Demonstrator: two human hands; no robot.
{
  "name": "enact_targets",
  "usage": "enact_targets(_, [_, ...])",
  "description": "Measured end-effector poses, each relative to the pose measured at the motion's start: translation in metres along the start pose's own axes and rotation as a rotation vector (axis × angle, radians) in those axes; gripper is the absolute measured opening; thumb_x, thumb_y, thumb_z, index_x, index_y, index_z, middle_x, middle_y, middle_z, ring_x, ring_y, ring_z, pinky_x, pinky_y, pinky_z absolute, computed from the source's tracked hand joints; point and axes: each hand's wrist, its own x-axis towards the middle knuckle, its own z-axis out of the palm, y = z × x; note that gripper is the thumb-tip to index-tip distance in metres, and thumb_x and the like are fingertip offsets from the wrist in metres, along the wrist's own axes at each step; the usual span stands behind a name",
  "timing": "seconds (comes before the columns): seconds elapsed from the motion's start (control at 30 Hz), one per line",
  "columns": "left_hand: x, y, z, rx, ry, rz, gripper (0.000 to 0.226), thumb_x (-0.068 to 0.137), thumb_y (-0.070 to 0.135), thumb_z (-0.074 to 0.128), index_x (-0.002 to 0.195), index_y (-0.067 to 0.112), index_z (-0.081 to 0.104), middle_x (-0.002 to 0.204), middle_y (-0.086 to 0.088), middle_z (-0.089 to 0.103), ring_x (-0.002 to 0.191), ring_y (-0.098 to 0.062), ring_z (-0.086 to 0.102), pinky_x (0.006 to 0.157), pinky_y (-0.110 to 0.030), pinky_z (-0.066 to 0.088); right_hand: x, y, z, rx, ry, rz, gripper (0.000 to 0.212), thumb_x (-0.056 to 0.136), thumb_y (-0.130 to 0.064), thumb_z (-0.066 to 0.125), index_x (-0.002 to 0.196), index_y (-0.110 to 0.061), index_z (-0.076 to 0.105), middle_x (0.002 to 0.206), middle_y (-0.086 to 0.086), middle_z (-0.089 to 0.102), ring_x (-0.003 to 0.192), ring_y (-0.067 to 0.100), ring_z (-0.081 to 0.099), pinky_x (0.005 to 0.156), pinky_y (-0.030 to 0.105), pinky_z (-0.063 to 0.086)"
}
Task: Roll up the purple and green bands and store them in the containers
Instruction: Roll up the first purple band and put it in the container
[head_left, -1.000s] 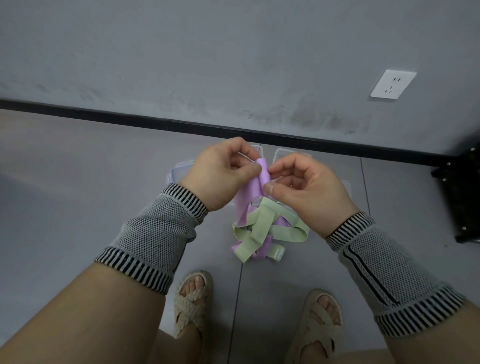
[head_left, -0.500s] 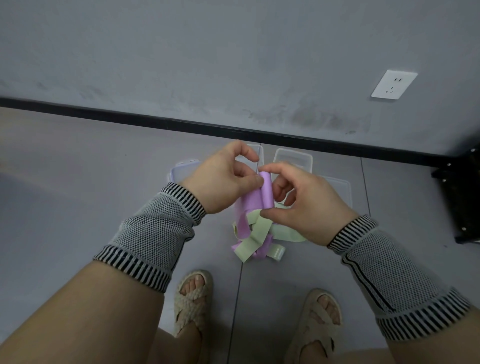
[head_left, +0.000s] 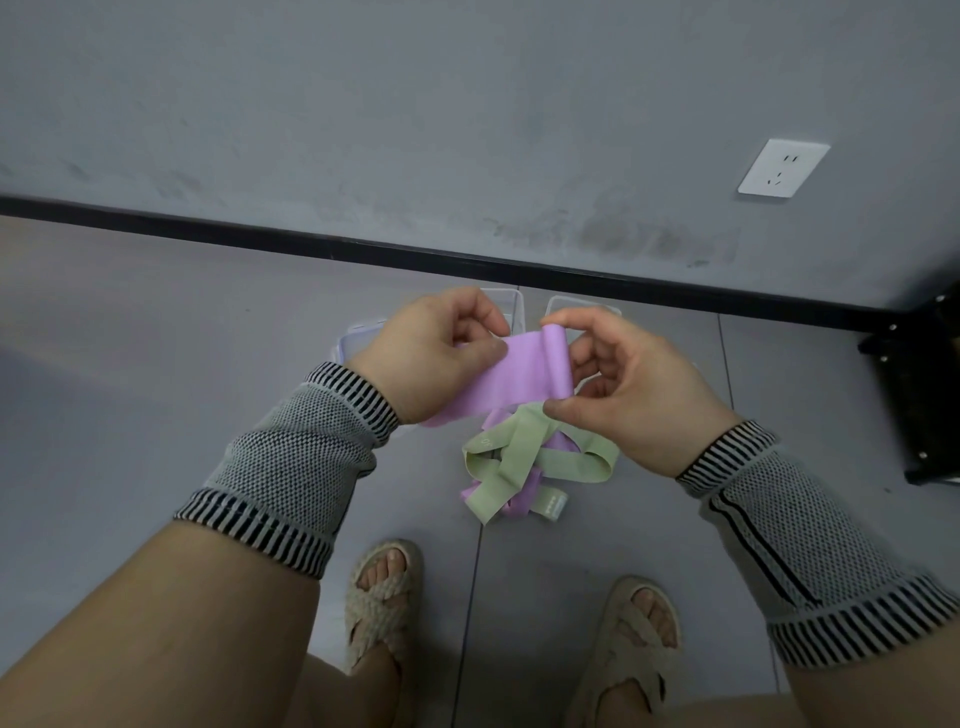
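Up between both hands, a purple band (head_left: 519, 371) is stretched flat, its end by the right hand curled into the start of a small roll. The left hand (head_left: 436, 358) pinches one end of it, thumb pressed on top and the other fingers curled in behind. The right hand (head_left: 634, 384) grips the rolled end, index finger arched over the top of the roll and thumb under it, with the remaining fingers loosely bent. From the held stretch the band trails down toward the floor below the hands. Just beneath the right hand a green band (head_left: 524, 452) lies on the floor in tangled loops, crossed over more purple band (head_left: 524, 499). Beyond the hands, partly hidden by them, stand clear plastic containers (head_left: 511, 306) on the floor; how many cannot be told. Both wrists wear grey knit sleeves with striped cuffs. Under the forearms, two feet in woven sandals (head_left: 382, 597) stand on grey floor tiles (head_left: 130, 364). Farther off, a black skirting strip (head_left: 260, 236) meets a grey wall bearing a white socket (head_left: 783, 167).
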Motion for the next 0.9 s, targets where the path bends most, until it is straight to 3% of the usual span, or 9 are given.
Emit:
enact_targets(0.1, [0.001,-0.002,-0.003,-0.032,0.038,0.017,0.02,0.087,0.008,0.062,0.08,0.026,0.056,0.067,0.005,0.061,0.063,-0.008,0.055,0.068,-0.025,0.048,0.0,-0.001,-0.003,0.08,0.0,0.008,0.061,0.068,0.008,0.077,0.107,-0.034,0.055,0.073,-0.01,0.062,0.071,0.007,0.059,0.07,0.023,0.052])
enact_targets(0.2, [0.001,-0.001,-0.007,-0.08,0.066,0.031,0.021,0.085,0.007,0.065,0.08,0.026,0.057,0.066,0.009,0.063,0.059,-0.001,0.056,0.064,-0.017,0.048,-0.001,-0.002,-0.008,0.222,-0.014,0.021,0.06,0.067,0.008,0.076,0.114,-0.024,0.056,0.073,-0.008,0.064,0.072,0.01,0.06,0.074,0.024,0.054])
enact_targets(0.3, [0.001,0.001,-0.008,-0.085,0.076,0.048,0.021,0.083,0.007,0.067,0.079,0.025,0.057,0.06,0.013,0.063,0.058,0.001,0.056,0.064,-0.017,0.048,-0.001,-0.001,-0.011,0.233,-0.016,0.037,0.06,0.066,0.008,0.076,0.113,-0.024,0.057,0.072,-0.007,0.065,0.071,0.009,0.061,0.073,0.022,0.054])
enact_targets(0.4, [0.0,0.001,-0.004,-0.064,0.068,0.047,0.022,0.083,0.007,0.067,0.079,0.026,0.056,0.059,0.013,0.064,0.059,-0.003,0.057,0.065,-0.026,0.052,0.0,0.003,-0.005,0.091,0.004,0.054,0.06,0.067,0.008,0.077,0.105,-0.033,0.056,0.07,-0.011,0.064,0.068,0.007,0.06,0.071,0.022,0.053])
enact_targets(0.53, [-0.001,0.005,-0.001,-0.075,0.073,0.036,0.019,0.085,0.007,0.065,0.08,0.024,0.057,0.06,0.01,0.063,0.062,-0.013,0.058,0.066,-0.041,0.055,0.002,0.004,0.004,0.012,0.059,0.028,0.058,0.07,0.008,0.075,0.1,-0.038,0.053,0.082,-0.002,0.067,0.072,0.012,0.064,0.072,0.024,0.055])
enact_targets(0.63, [-0.002,0.009,-0.001,-0.104,0.095,0.014,0.019,0.086,0.007,0.062,0.079,0.023,0.056,0.055,0.012,0.059,0.055,-0.016,0.054,0.059,-0.051,0.052,0.003,0.003,0.009,-0.099,0.103,-0.01,0.058,0.072,0.003,0.073,0.099,-0.042,0.05,0.081,-0.001,0.067,0.07,0.01,0.064,0.07,0.023,0.054])
enact_targets(0.7, [-0.002,0.013,0.002,-0.125,0.115,-0.003,0.017,0.085,0.009,0.064,0.078,0.022,0.055,0.057,0.007,0.059,0.047,-0.014,0.052,0.051,-0.045,0.052,0.003,0.002,0.011,-0.19,0.131,-0.036,0.057,0.073,0.001,0.071,0.101,-0.043,0.049,0.078,-0.004,0.064,0.065,0.003,0.06,0.066,0.017,0.05])
enact_targets(0.8, [0.0,0.015,0.009,-0.047,0.154,0.022,0.018,0.079,0.024,0.073,0.078,0.02,0.055,0.068,-0.005,0.062,0.046,-0.009,0.049,0.04,-0.02,0.044,0.003,-0.001,0.015,-0.268,0.16,-0.073,0.051,0.076,0.001,0.067,0.111,-0.033,0.053,0.074,-0.005,0.06,0.063,0.001,0.057,0.063,0.014,0.049])
enact_targets(0.9, [0.003,0.014,0.013,0.051,0.209,0.03,0.026,0.073,0.033,0.078,0.078,0.021,0.055,0.063,0.005,0.056,0.052,-0.005,0.047,0.045,-0.012,0.038,0.001,-0.004,0.017,-0.294,0.165,-0.096,0.046,0.08,0.0,0.064,0.114,-0.029,0.055,0.073,-0.005,0.059,0.065,0.002,0.058,0.061,0.013,0.048])
